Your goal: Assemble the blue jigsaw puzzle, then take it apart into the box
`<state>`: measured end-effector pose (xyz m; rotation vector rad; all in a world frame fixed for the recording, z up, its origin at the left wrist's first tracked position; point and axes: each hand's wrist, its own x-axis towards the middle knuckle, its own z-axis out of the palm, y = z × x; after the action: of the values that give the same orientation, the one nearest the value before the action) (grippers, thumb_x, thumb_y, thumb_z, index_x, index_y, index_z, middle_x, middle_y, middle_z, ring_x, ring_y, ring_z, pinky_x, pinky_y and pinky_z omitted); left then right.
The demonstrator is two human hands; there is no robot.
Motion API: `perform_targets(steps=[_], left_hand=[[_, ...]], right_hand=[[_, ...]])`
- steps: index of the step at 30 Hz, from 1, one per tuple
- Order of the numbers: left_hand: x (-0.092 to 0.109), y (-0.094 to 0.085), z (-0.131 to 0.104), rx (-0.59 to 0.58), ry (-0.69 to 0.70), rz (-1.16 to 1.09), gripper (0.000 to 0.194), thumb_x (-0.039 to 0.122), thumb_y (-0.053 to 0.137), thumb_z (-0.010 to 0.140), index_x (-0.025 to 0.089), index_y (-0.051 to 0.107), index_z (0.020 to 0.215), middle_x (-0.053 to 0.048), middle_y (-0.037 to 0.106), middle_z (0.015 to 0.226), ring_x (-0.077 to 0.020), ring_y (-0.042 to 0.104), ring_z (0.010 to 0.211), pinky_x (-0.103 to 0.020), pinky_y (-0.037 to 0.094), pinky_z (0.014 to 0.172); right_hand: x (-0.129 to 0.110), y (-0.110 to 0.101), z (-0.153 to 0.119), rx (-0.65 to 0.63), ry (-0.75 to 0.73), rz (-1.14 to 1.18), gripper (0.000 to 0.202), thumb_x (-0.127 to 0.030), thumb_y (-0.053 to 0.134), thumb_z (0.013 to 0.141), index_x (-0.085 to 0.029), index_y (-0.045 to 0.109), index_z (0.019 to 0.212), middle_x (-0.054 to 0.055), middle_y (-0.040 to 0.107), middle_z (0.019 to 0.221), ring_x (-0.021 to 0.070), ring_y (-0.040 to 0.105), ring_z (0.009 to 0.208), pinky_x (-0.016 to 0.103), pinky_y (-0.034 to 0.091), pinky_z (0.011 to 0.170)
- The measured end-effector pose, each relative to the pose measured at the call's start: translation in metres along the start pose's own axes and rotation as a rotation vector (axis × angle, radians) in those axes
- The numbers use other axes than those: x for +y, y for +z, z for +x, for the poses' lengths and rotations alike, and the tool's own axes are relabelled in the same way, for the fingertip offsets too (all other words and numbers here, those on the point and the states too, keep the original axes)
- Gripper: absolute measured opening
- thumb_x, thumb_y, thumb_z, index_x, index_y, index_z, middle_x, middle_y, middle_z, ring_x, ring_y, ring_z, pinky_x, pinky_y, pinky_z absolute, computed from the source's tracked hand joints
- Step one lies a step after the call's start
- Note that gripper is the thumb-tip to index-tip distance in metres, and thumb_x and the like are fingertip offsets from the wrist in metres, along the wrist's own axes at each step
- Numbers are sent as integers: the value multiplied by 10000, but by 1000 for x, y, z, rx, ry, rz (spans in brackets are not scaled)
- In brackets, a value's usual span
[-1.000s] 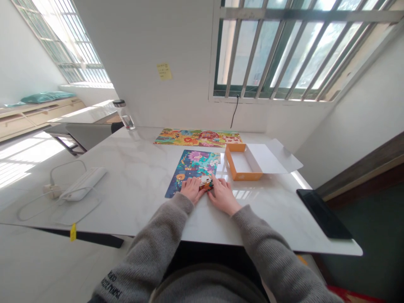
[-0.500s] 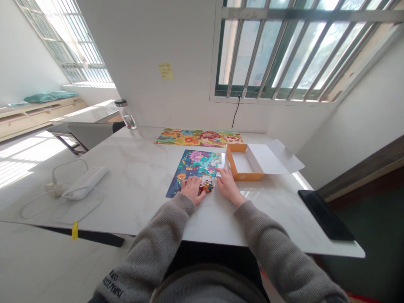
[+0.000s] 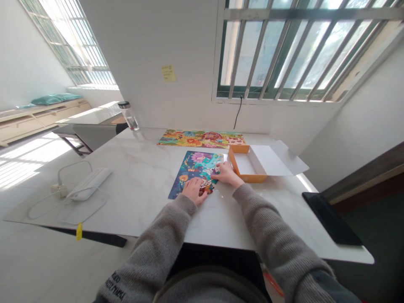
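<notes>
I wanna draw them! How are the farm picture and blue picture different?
The farm picture is long and narrow; the blue picture is chunkier. The farm picture has lots of yellow; the blue picture, dark blue and teal. The farm picture lies nearer the wall than the blue picture. Both lie on the table.

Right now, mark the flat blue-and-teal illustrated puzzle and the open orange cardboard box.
Flat blue-and-teal illustrated puzzle (image 3: 198,169), head view: middle of its printed face.
Open orange cardboard box (image 3: 252,178), head view: front wall.
</notes>
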<state>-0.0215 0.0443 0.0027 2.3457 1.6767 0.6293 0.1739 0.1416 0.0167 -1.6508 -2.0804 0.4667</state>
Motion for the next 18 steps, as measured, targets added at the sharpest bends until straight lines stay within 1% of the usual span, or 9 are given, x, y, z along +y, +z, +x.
perform_targets(steps=[2,3,4,6,8,10,12,14,18], left_hand=[[0,0,0,-5,5,-2,326,306,592,820,200,550,1125,-108,602,1223,-280,531,1195,-420,369,1049],[0,-1,0,-7,7,-6,328,305,595,818,201,550,1126,-109,602,1224,-280,531,1195,-420,370,1049],[0,-1,1,-8,7,-12,330,307,598,818,203,551,1126,-108,602,1225,-280,533,1194,-420,370,1049],[-1,-1,1,-5,-5,-30,327,319,603,821,206,554,1124,-104,604,1224,-278,537,1190,-421,369,1052],[-1,-1,1,-4,-19,-49,315,325,601,829,204,558,1116,-100,609,1216,-278,539,1185,-425,367,1056],[-1,-1,1,-8,-27,-55,303,323,599,836,199,562,1109,-100,611,1205,-280,538,1180,-433,363,1057],[-2,-1,1,-11,-23,-55,302,321,600,841,192,562,1111,-101,610,1202,-282,538,1176,-439,362,1056],[-2,-1,1,-13,-17,-57,302,333,597,852,189,562,1115,-100,609,1202,-284,537,1175,-444,362,1052],[-3,-3,2,-25,-16,-72,275,352,585,872,202,570,1101,-93,610,1205,-280,540,1176,-442,372,1035]], right_hand=[[2,-4,-4,-33,-2,98,276,-387,732,731,-144,667,842,49,619,852,196,557,815,290,415,734],[2,-6,-7,-43,-9,135,243,-393,664,787,-156,636,741,16,587,745,167,533,729,273,395,677],[2,-8,-12,-33,-17,175,290,-407,598,833,-168,596,670,-6,545,666,147,502,665,265,371,634],[0,-12,-22,52,-31,311,378,-452,529,870,-183,526,605,-26,476,597,128,446,604,264,332,586],[-1,-17,-32,152,0,551,398,-513,545,853,-192,508,621,-35,439,582,117,404,569,265,309,552],[-3,-21,-41,166,69,830,390,-571,591,813,-200,533,709,-46,438,594,105,362,527,259,288,510],[-6,-25,-49,105,115,1070,399,-596,647,773,-212,539,786,-53,457,625,94,334,503,248,281,483],[-9,-27,-57,24,96,1224,403,-581,704,745,-217,540,800,-44,493,671,95,378,527,244,330,498],[-18,-28,-71,-123,-9,1290,360,-529,736,760,-195,605,790,-7,570,737,127,511,655,269,443,621]])
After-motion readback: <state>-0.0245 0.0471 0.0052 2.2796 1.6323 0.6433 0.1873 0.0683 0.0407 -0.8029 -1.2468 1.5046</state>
